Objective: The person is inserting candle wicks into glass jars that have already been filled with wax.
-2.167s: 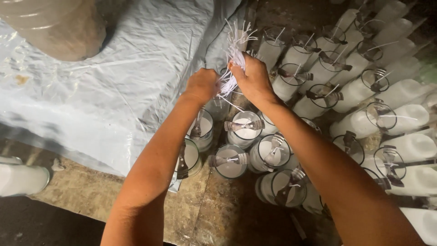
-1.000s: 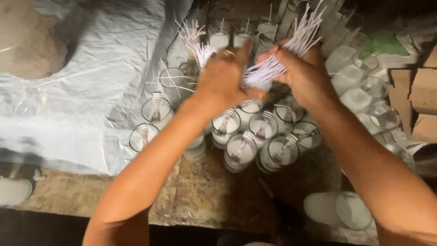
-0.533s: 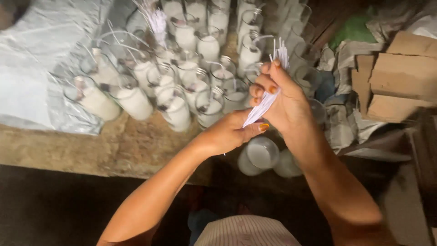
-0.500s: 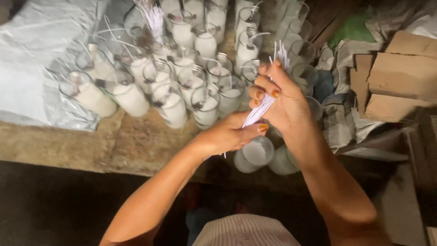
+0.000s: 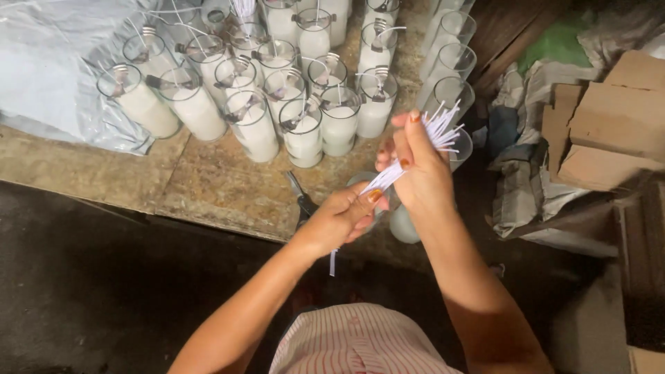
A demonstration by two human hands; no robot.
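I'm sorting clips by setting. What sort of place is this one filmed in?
Probably a small candle-making workshop. Rows of wax-filled glass jars with wicks held by clips stand on a rough stone bench, and the right hand and left hand hold a bundle of white wicks.

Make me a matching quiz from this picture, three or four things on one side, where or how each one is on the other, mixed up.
Things:
1. bundle of white wicks
2. scissors
3. cardboard pieces
4. plastic sheet

Places:
A. far right, stacked
B. gripped by right hand, left hand at its lower end
C. top left, under some wax-filled glasses
D. on the table, by the left hand

Pairs: 1-B, 2-D, 3-A, 4-C
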